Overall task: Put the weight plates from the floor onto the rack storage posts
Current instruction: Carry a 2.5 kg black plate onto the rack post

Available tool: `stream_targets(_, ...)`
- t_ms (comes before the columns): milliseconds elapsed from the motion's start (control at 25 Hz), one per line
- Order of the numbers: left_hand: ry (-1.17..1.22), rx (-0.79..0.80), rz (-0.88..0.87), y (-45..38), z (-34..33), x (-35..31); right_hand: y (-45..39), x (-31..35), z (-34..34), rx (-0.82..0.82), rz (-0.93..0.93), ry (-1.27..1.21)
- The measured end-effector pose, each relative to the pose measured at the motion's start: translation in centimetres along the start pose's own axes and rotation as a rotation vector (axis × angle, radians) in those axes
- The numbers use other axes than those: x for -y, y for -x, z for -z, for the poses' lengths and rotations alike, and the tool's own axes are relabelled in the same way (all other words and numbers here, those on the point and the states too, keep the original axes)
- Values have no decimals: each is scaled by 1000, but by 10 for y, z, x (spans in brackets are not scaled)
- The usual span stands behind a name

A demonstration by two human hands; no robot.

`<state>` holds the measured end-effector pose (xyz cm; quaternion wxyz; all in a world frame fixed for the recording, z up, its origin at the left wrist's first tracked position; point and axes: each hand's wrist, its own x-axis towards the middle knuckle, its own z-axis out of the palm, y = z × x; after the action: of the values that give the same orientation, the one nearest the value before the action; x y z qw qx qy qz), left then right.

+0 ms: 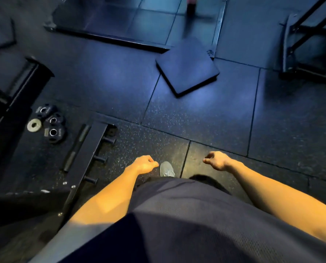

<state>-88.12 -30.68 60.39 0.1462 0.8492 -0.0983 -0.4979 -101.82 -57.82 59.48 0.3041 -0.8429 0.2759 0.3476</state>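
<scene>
Our left hand [146, 164] and right hand [216, 161] hang loose, fingers softly curled, holding nothing. The small weight plates [50, 123] lie in a bunch on the floor [120, 82] at our left, near the rack's storage posts [99, 159]. We could trip on the square pad [187, 70], or pinch a finger under a plate.

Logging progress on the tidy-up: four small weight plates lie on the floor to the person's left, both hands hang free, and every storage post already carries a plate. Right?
Not quite. In the head view the storage posts are bare; none carries a plate. The rest holds: four small weight plates lie on the floor to the person's left, and the left hand and right hand hang free, holding nothing.
</scene>
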Motion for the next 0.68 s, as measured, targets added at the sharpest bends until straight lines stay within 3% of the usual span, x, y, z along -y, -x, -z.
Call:
stream_targets(120,8,-65,-37,-48,87,-48,-53,30,81,-66,-18,-52)
stream_targets(280,166,-340,-65,-111,166,-101,-133,57,162,-56,-5,-34)
stream_targets(440,128,-187,72,-181,220,-135,-228,81,241,59,23,64)
stream_targets(680,280,-218,215,-246,312,-193,-351,146,408,70,128,225)
